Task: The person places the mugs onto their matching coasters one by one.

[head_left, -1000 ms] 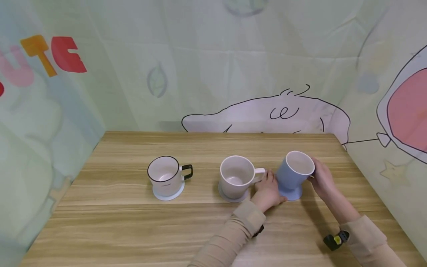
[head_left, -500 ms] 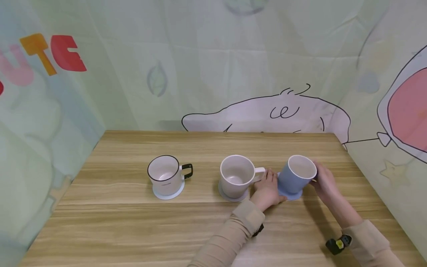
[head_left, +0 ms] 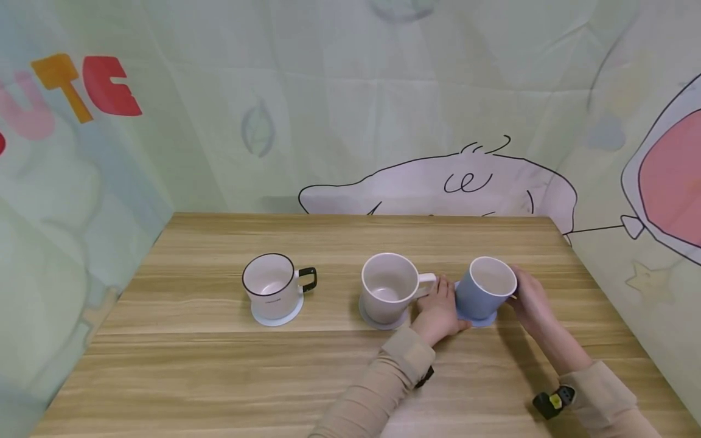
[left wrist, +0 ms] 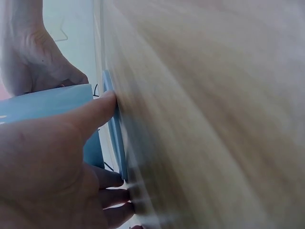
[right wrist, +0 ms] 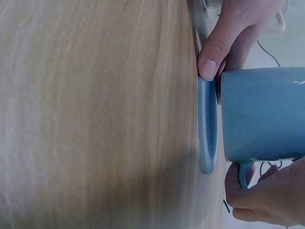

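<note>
A blue mug [head_left: 484, 293] with a pale inside hangs close over a round blue coaster [head_left: 477, 321] at the right of the table. My right hand [head_left: 530, 299] grips the mug by its handle [right wrist: 245, 174], fingers curled round it. A narrow gap shows between mug base and coaster in the right wrist view. My left hand [head_left: 438, 311] holds the coaster's left side, with the thumb [left wrist: 102, 107] at the near rim and the fingers [left wrist: 112, 183] at the far side. Beside its fingertips is the handle of a white mug [head_left: 387, 289].
The white mug stands on a pale coaster [head_left: 368, 321] in the middle. Further left, a white mug with a black rim and black handle [head_left: 269, 291] stands on a light coaster [head_left: 276, 320]. A printed cloth [head_left: 350, 121] hangs behind the wooden table [head_left: 219, 377].
The blue mug in my right hand has come down toward the blue coaster, swinging slightly right and then back left. My left hand has stayed at the coaster.
</note>
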Tool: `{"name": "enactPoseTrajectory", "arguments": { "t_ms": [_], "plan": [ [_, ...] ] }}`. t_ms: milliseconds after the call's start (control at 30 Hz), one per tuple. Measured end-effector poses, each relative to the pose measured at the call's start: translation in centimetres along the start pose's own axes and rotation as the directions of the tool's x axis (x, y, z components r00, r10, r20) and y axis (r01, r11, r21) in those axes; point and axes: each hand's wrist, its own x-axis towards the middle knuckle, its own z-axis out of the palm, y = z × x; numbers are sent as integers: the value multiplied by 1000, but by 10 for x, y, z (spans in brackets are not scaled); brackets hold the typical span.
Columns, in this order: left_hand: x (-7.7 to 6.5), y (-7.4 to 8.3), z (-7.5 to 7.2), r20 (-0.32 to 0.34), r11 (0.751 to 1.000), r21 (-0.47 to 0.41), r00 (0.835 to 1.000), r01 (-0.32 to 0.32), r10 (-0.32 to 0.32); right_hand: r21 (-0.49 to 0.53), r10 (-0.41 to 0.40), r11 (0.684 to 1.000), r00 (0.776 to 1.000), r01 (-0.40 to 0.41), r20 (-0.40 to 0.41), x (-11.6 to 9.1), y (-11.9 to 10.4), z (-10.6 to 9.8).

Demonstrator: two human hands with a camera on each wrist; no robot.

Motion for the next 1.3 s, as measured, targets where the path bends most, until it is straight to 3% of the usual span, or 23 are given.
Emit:
{"name": "enactPoseTrajectory", "arguments": {
  "t_ms": [367, 833, 1033, 1167, 1300],
  "plan": [
    [3, 0, 3, -7, 1000, -2, 1000, 0, -1, -45, 23, 999, 999, -25, -37, 2, 3, -1],
    [3, -1, 4, -18, 1000, -29, 1000, -4, 4, -91, -14, 996, 999, 10, -44, 5, 9, -1],
    [4, -2, 4, -14, 1000, -28, 1000, -8, 8, -29, -62, 998, 998, 61, -28, 20, 26, -17],
    [4, -2, 3, -10, 999, -32, 1000, -13, 12, 61, -32, 998, 998, 35, -46, 33, 37, -29],
    [4, -2, 4, -12, 999, -46, 1000, -18, 17, 72, -5, 997, 1000, 6, -10, 33, 37, -33]
  ]
}}
